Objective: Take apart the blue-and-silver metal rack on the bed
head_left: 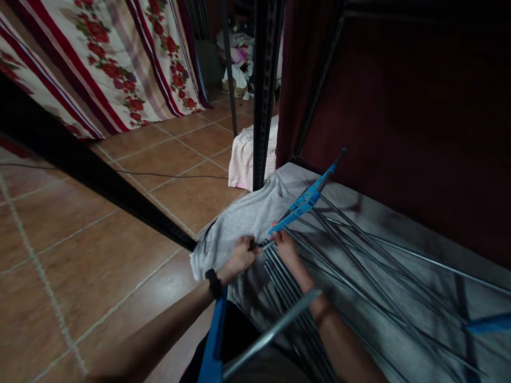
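My left hand (241,255), below a black wristwatch (214,283), is closed around a small dark part that its fingers mostly hide. Close to its right, my right hand (285,246) pinches the lower end of a blue plastic piece with holes (306,203), which slants up and away. Short metal ends show between the two hands. Beneath them lies a row of grey metal tubes (285,282), and more long tubes (371,287) fan out to the right. A blue bar (214,335) and a thicker metal tube (271,335) stand near my lap.
Grey cloth (239,218) covers the surface under the tubes. Black perforated metal posts (263,96) rise ahead and at left (99,175). Another blue piece (489,323) lies at far right. A cable (171,174) crosses the tiled floor (136,213); a flowered curtain (107,58) hangs behind.
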`<state>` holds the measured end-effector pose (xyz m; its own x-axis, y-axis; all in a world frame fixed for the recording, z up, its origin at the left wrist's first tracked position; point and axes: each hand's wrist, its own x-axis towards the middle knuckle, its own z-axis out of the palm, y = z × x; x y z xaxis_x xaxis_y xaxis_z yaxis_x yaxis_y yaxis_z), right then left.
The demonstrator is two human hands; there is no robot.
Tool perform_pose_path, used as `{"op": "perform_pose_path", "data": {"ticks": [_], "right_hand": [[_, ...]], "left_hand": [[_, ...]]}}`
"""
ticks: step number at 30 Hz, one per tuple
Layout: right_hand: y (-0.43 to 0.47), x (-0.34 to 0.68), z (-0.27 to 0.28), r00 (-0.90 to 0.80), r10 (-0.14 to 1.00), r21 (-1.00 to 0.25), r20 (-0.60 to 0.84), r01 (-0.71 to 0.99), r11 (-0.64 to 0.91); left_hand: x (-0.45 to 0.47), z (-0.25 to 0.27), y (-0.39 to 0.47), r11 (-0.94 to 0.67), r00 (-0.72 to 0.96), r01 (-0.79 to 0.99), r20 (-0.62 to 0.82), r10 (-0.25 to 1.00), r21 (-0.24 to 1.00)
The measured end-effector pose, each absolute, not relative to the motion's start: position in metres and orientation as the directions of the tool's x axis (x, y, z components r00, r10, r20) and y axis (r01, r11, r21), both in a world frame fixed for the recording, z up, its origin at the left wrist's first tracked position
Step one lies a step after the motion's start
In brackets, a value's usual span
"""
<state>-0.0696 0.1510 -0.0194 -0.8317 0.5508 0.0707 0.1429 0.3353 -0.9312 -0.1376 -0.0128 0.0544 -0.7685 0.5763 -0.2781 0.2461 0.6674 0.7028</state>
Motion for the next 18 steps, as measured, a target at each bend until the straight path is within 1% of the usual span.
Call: {"op": "perform_pose_path", "data": {"ticks": [2, 4, 6, 8, 10, 12, 14, 18], "right_hand": [[0.148, -0.067, -0.017, -0.834, 0.546, -0.930, 0.080, 0.134, 0.341], [0.146, -0.065, -0.014, -0.826, 0.551, -0.921, 0.118, 0.115, 0.371], [0.145, -0.064, -0.010, -0.816, 0.561, -0.918, 0.139, 0.106, 0.381], [0.147, -0.063, -0.005, -0.816, 0.566, -0.935, 0.118, 0.102, 0.341], [0.150, -0.062, -0.001, -0.829, 0.554, -0.961, 0.071, 0.093, 0.262], [0.153, -0.061, 0.003, -0.846, 0.533, -0.979, 0.029, 0.085, 0.187], [0.155, -0.060, 0.006, -0.853, 0.521, -0.984, 0.008, 0.086, 0.156], [0.159, -0.060, 0.013, -0.840, 0.542, -0.988, -0.021, 0.101, 0.118]], "left_hand": [[-0.137, 0.041, -0.003, 0.660, -0.685, 0.382, -0.281, 0.672, 0.647], [-0.132, 0.039, -0.001, 0.627, -0.616, 0.515, -0.257, 0.745, 0.585], [-0.128, 0.041, -0.004, 0.637, -0.606, 0.592, -0.249, 0.756, 0.494], [-0.129, 0.043, -0.010, 0.653, -0.604, 0.604, -0.272, 0.749, 0.457], [-0.134, 0.044, -0.013, 0.645, -0.574, 0.583, -0.310, 0.758, 0.494], [-0.141, 0.043, -0.013, 0.590, -0.507, 0.553, -0.324, 0.799, 0.588], [-0.147, 0.042, -0.010, 0.529, -0.465, 0.515, -0.298, 0.833, 0.675], [-0.148, 0.035, -0.008, 0.476, -0.517, 0.425, -0.225, 0.826, 0.769]]}}
